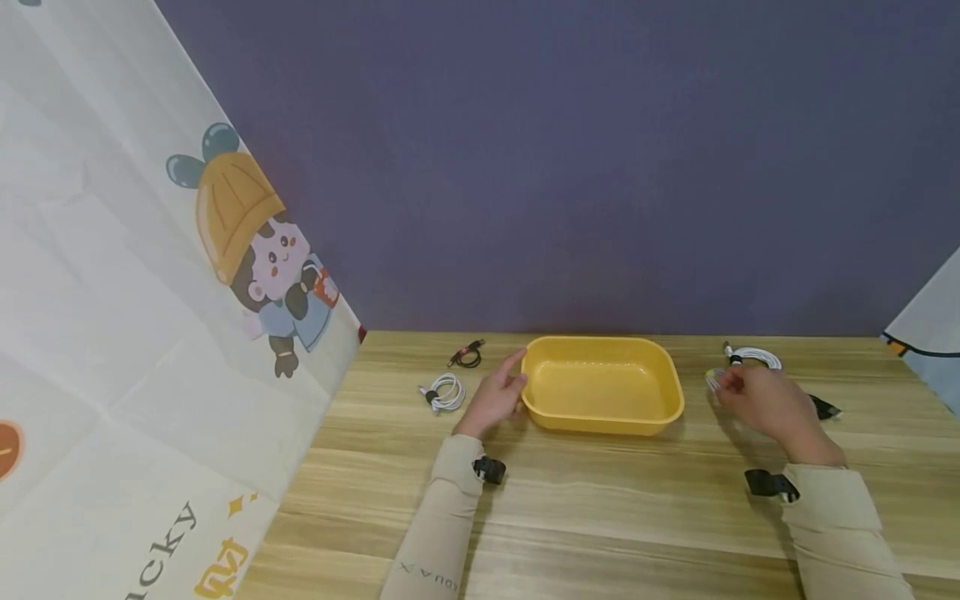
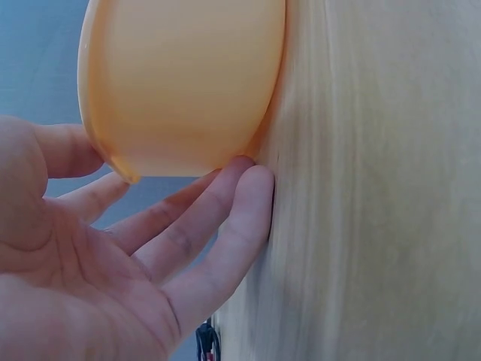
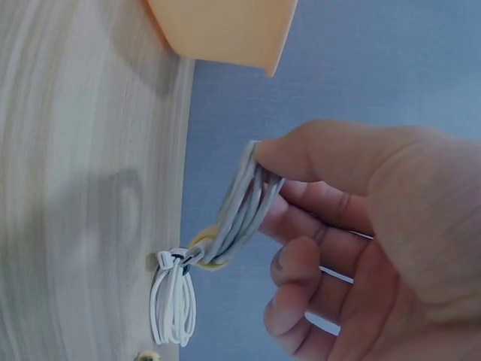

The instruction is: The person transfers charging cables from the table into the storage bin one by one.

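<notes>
My left hand is at the left end of a yellow plastic tray, thumb at the rim, with fingertips against the outer wall near the table. In the left wrist view the thumb tip is hidden behind the rim. To the tray's right, my right hand pinches a coiled grey cable between thumb and fingers. A yellowish tie circles the lower end of that coil. Beyond it, a white coiled cable with a black tie lies on the table.
Left of the tray lie a small black cable and another white coiled cable. A black item shows beside the right wrist. A dark blue panel rises behind the wooden table; a printed white sheet hangs at left.
</notes>
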A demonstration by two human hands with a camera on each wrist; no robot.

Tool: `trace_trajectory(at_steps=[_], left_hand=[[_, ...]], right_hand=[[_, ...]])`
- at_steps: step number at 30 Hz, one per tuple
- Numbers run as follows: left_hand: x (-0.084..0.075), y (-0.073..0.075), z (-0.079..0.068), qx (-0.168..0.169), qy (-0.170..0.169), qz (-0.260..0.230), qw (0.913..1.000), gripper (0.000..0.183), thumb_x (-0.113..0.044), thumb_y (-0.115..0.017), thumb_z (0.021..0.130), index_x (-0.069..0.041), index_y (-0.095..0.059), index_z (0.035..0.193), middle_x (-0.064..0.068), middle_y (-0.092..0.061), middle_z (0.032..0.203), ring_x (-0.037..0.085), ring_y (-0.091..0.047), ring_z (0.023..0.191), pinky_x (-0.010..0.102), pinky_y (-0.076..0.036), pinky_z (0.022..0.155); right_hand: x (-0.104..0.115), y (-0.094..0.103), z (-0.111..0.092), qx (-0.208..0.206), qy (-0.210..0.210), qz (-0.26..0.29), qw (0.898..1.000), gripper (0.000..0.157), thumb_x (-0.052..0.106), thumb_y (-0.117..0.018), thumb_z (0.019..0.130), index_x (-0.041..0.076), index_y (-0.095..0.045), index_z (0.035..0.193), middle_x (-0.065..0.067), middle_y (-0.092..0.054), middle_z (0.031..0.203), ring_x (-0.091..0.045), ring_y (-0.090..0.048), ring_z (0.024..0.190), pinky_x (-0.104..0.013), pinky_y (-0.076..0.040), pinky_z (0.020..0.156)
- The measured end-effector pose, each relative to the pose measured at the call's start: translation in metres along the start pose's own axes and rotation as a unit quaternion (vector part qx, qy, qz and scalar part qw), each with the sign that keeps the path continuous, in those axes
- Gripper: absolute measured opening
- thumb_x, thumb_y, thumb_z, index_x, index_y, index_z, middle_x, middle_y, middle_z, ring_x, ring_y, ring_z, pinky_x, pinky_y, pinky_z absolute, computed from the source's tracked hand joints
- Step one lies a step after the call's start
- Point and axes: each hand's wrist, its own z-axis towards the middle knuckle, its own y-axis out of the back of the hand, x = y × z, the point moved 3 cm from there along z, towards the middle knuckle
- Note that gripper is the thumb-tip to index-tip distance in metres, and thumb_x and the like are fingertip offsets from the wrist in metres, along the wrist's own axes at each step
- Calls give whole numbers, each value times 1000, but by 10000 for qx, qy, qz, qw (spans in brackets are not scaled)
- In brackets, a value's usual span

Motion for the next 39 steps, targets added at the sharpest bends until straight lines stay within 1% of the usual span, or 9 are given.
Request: trace_trajectory(at_steps=[4, 10, 15, 18, 22, 25, 32, 36, 39], left_hand=[[1, 0, 0, 0, 2, 28, 10000, 51, -32, -44, 103, -37, -28, 151, 8, -66, 89, 30, -63, 63, 37, -59, 60], [3, 0, 1, -44, 6, 66, 10000, 51, -34, -45, 102, -37, -28, 150, 8, -68, 94, 29, -63, 61, 36, -59, 59], [3, 0, 2, -81, 23, 111, 9999, 51, -34, -45, 102, -40, -28, 150, 7, -68, 92, 29, -63, 62, 36, -58, 59], [3, 0, 2, -96, 22, 82, 9999, 50, -33, -45, 102, -41, -29, 149, 8, -67, 89, 29, -63, 62, 36, -58, 58], [2, -1, 1, -112, -4, 35, 9999, 50, -32, -45, 102, -39, -30, 149, 8, -66, 85, 30, -63, 62, 36, -59, 57], [2, -1, 0, -117, -33, 36, 9999, 50, -31, -45, 102, -38, -30, 150, 9, -66, 87, 29, -62, 61, 36, -58, 57], [2, -1, -1, -103, -10, -44, 9999, 50, -31, -45, 102, -39, -30, 149, 10, -67, 100, 26, -62, 63, 34, -59, 57], [2, 0, -1, -101, 8, -18, 9999, 49, -32, -45, 102, -40, -31, 149, 9, -67, 96, 26, -61, 62, 34, -59, 58], [2, 0, -1, -68, 15, -63, 10000, 49, -31, -45, 102, -39, -30, 149, 10, -66, 92, 27, -62, 64, 34, -59, 58]], right_hand=[[6, 3, -1, -155, 30, 69, 9999, 14, 22, -64, 90, 9, -67, 94, -3, -69, 83, -10, -54, 60, -28, -42, 50], [13, 6, -2, -408, 70, 85, 9991, 15, 23, -64, 91, 9, -68, 94, -3, -68, 81, -11, -47, 53, -26, -37, 46], [16, 8, -1, -847, 285, 10, 9960, 11, 20, -66, 89, 10, -69, 90, -3, -67, 81, -10, -45, 56, -24, -35, 48], [18, 8, -1, -1037, 354, -23, 9940, 9, 19, -68, 88, 11, -69, 88, -4, -67, 81, -10, -46, 58, -23, -35, 49], [19, 7, 0, -1095, 349, -12, 9934, 8, 20, -68, 88, 12, -69, 87, -3, -67, 80, -10, -46, 58, -23, -34, 47], [19, 8, 0, -1135, 422, -17, 9926, 7, 18, -68, 88, 11, -69, 86, -3, -67, 79, -10, -47, 59, -23, -34, 48], [24, 10, -2, -1342, 551, -94, 9894, 6, 19, -70, 87, 13, -69, 84, 0, -65, 77, -8, -43, 57, -21, -32, 47], [29, 11, -2, -1536, 691, -100, 9857, 5, 16, -71, 85, 15, -69, 81, 2, -62, 72, -8, -40, 55, -21, -31, 47], [32, 11, -2, -1598, 737, -112, 9843, 5, 16, -71, 85, 15, -68, 81, 3, -62, 71, -7, -38, 53, -21, -29, 46]])
